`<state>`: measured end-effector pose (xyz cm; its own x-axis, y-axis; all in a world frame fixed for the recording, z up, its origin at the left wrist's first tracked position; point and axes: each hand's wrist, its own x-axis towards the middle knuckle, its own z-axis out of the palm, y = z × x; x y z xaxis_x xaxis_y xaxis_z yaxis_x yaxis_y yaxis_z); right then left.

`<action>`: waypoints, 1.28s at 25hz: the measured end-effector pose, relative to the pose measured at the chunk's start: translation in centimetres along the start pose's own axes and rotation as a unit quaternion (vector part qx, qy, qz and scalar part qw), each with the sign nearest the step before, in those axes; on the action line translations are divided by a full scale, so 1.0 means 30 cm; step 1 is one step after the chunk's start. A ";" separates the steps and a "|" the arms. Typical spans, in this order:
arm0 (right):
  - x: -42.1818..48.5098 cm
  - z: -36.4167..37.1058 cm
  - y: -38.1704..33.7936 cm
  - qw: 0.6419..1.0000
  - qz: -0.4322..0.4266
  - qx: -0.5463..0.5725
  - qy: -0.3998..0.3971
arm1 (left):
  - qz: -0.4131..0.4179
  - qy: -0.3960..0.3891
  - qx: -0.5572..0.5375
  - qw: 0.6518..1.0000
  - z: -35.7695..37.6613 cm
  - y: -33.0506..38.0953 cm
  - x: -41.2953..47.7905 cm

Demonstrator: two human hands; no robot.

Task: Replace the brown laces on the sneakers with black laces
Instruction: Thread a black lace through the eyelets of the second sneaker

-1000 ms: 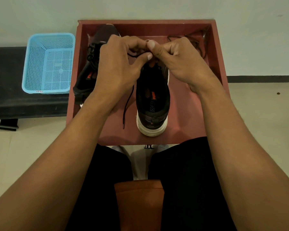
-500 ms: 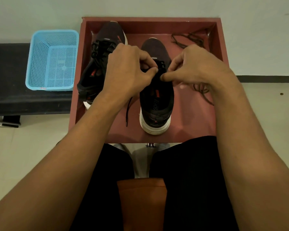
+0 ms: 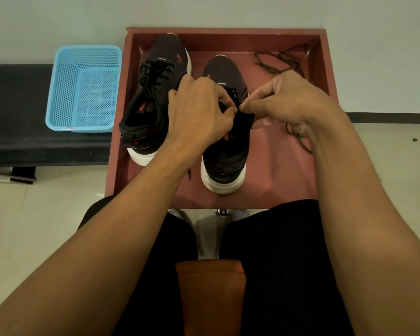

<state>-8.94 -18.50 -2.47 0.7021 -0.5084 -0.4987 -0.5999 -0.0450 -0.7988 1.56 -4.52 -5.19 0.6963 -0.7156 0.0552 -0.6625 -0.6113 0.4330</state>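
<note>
- Head view, left hand (image 3: 197, 112): fingers curled, thumb and forefinger pressed together at the top of the tongue of the sneaker (image 3: 224, 151).
- Head view, right hand (image 3: 286, 103): fingers curled, thumb and forefinger pinched, tips almost touching those of my left hand over the same spot.
- What I pinch: it looks like the black lace (image 3: 234, 92), but black on black at the tongue I cannot separate the two with certainty.
- The black lace is threaded through the front eyelets just beyond my fingertips. One loose end shows on the tray floor below my left forearm.
- The sneaker stands upright in the middle of the red tray (image 3: 323, 69), white heel toward me, toe away.
- The second sneaker (image 3: 153, 98) lies to its left, tilted against the tray's left wall, already fitted with black laces (image 3: 155, 73).
- The brown laces (image 3: 279, 60) lie loose in the tray's far right corner. Another brown strand (image 3: 298, 139) lies under my right wrist.
- Outside the tray, to the left: a blue basket (image 3: 83, 88) rests on a black bench (image 3: 17, 112).
- A marker (image 3: 12, 179) lies on the floor below the bench.
</note>
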 end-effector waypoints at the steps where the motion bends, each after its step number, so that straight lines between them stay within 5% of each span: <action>1: 0.001 -0.001 0.003 1.000 0.000 0.007 -0.002 | -0.005 0.001 0.000 1.000 0.001 -0.002 0.000; 16: 0.023 -0.003 0.034 0.999 -0.010 0.010 -0.046 | 0.007 0.007 -0.006 1.000 -0.001 -0.024 0.001; 25: 0.041 -0.030 0.052 0.980 0.107 -0.169 0.017 | -0.020 -0.017 -0.116 0.993 -0.045 -0.105 -0.004; 29: 0.016 -0.042 0.023 0.957 -0.037 -0.283 0.060 | -0.042 -0.032 -0.131 0.990 -0.053 -0.111 -0.018; 32: 0.003 -0.031 0.003 0.958 -0.106 -0.267 0.018 | -0.054 -0.033 -0.137 0.989 -0.055 -0.110 -0.020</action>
<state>-9.30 -19.34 -2.27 0.8226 -0.4670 -0.3245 -0.5620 -0.5800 -0.5897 3.79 -1.52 -5.16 0.7332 -0.6774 -0.0597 -0.4797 -0.5774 0.6607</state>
